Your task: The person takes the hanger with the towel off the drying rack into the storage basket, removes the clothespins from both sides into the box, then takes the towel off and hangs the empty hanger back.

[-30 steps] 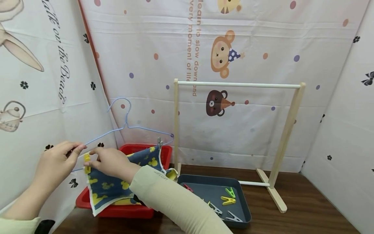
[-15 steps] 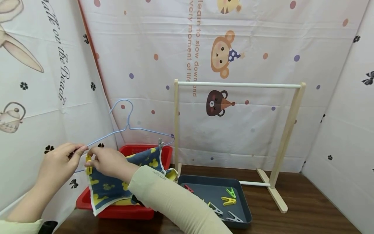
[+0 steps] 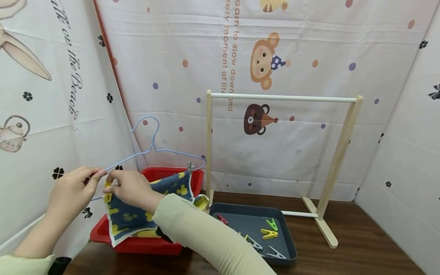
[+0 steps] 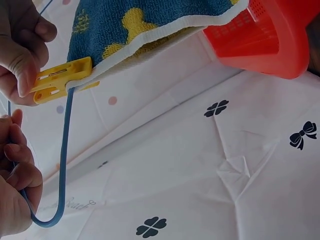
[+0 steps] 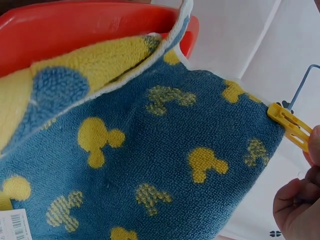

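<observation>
My left hand (image 3: pixel 73 193) grips one end of a blue wire hanger (image 3: pixel 153 144), whose hook points up. A yellow clothespin (image 4: pixel 77 69) is clamped over a corner of a blue-and-yellow towel (image 5: pixel 125 170) at the hanger's lower wire. Thumb and fingers of my right hand (image 3: pixel 134 191) pinch this clothespin's handles, close beside the left hand. A grey clothespin (image 3: pixel 190 167) sits at the towel's other upper corner, near the hanger's far end. Part of the towel's top edge is hidden behind my right hand in the head view.
Below the towel stands a red basket (image 3: pixel 148 246) with more yellow cloth in it. A dark grey tray (image 3: pixel 240 214) holds several loose clothespins to the right. Behind it stands a wooden rack with a white rail (image 3: pixel 282 97). Printed cloth walls enclose the brown table (image 3: pixel 361 236).
Both hands have shifted slightly right together with the hanger, towel and yellow clothespin. Their holds look the same. The head view has tilted a little.
</observation>
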The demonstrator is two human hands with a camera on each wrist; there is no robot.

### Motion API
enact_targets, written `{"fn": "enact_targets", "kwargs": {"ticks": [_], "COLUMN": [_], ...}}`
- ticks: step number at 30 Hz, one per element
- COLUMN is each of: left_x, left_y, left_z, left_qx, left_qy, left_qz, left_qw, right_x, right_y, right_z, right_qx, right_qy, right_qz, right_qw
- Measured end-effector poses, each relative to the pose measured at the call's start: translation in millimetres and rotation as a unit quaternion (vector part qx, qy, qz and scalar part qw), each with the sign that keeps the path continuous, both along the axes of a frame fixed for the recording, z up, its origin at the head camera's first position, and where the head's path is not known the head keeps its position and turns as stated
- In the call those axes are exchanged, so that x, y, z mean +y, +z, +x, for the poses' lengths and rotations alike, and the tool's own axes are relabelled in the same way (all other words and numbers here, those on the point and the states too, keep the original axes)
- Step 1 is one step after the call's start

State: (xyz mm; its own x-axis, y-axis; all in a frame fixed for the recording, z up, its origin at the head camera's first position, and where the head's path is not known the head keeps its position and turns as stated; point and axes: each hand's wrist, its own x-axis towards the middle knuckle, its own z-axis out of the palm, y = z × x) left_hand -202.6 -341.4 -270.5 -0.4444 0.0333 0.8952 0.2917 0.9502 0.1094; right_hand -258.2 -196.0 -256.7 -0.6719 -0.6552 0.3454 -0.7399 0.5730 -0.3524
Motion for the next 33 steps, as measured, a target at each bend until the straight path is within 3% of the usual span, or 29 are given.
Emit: {"fn": "enact_targets", "kwargs": {"ticks": [7, 13, 22, 33], "left_x": [0.0, 0.5, -0.9, -13.6], "left_y": [-0.5, -0.1, -3.5, -7.8], "left_z": [-0.2, -0.4, 1.1, -1.1], "left_qx": [-0.02, -0.01, -0.024, -0.004], "left_qy": [0.001, 0.0, 0.022, 0.023], "left_qz": [-0.002, -0.004, -0.011, 0.004], "left_qw": [0.9998, 0.9999, 0.9994, 0.9997], "right_x": [0, -1, -2, 6], "right_y": [0.7, 1.0, 1.2, 7.4], "right_z": [1.1, -0.5, 2.2, 0.6], "right_qx": [0.019, 0.026, 0.027, 0.024], "right_qy": [-0.012, -0.001, -0.003, 0.013], "right_qz": [-0.01, -0.02, -0.004, -0.01], "right_qw": [0.9997, 0.9995, 0.9996, 0.9996]}}
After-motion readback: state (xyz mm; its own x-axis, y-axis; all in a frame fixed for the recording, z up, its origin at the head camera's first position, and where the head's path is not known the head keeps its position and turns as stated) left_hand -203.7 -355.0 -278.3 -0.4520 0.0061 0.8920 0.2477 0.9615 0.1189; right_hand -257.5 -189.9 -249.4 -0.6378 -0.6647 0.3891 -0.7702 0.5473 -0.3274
